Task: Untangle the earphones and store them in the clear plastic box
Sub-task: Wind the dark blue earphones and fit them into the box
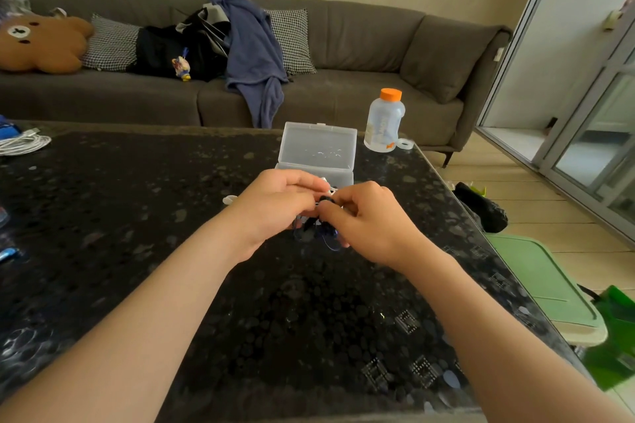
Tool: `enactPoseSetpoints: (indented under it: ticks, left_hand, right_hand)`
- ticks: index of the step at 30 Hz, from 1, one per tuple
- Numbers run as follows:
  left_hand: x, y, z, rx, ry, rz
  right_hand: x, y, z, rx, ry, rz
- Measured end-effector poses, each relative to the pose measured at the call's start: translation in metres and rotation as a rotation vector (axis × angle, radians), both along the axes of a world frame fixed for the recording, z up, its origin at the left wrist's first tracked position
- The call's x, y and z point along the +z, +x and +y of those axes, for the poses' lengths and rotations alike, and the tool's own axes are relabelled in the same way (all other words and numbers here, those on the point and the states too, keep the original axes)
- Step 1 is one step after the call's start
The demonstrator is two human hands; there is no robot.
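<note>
2 hands: left + right both pinch 1 earphones tangle | 1 box open, 12 o'clock | 1 bottle on desk

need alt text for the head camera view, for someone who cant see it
A person's left hand and right hand pinch a dark tangle of earphones over a dark speckled table. An open clear plastic box stands right behind the hands, with an orange-capped bottle to its right and a grey sofa across the back.
</note>
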State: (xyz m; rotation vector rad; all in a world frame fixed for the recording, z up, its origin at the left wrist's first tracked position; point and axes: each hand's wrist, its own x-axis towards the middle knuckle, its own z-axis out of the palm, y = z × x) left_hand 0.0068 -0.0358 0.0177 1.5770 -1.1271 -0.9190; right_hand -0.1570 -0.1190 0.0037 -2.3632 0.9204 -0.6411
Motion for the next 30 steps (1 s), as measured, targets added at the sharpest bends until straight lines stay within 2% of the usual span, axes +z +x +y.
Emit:
enactPoseSetpoints:
  ticks: [4, 7, 10, 14, 16, 20, 22, 27, 30]
  left_hand:
    - [0.001, -0.003, 0.006, -0.151, -0.049, -0.217]
    - [-0.004, -0.004, 0.005, -0.16, -0.048, -0.305]
    - [-0.004, -0.002, 0.004, -0.112, -0.041, -0.38]
    - [-0.005, -0.003, 0.001, -0.07, 0.039, -0.329]
    - [-0.008, -0.004, -0.003, -0.01, 0.102, -0.263]
    - [-0.006, 0.0, -0.008, 0.087, 0.124, 0.025]
    - [-0.006, 0.002, -0.009, 0.112, 0.126, 0.035]
    - [-0.009, 0.002, -0.007, 0.118, 0.15, -0.146]
    - [-0.01, 0.001, -0.007, 0.106, 0.129, -0.189]
  right_hand:
    - [0.001, 0.001, 0.001, -0.085, -0.116, -0.043]
    - [0.007, -0.002, 0.001, -0.055, 0.017, -0.013]
    - [0.018, -0.011, -0.002, -0.02, 0.253, 0.084]
    - [0.026, -0.017, 0.0, -0.086, 0.553, -0.043]
    - [0.028, -0.018, -0.001, -0.155, 0.598, -0.143]
    - [0.027, -0.016, -0.006, -0.212, 0.725, -0.356]
    - [0.024, -0.016, -0.009, -0.245, 0.774, -0.422]
    - [0.02, -0.015, -0.006, -0.279, 0.702, -0.484]
    - [0.019, -0.015, -0.006, -0.221, 0.554, -0.334]
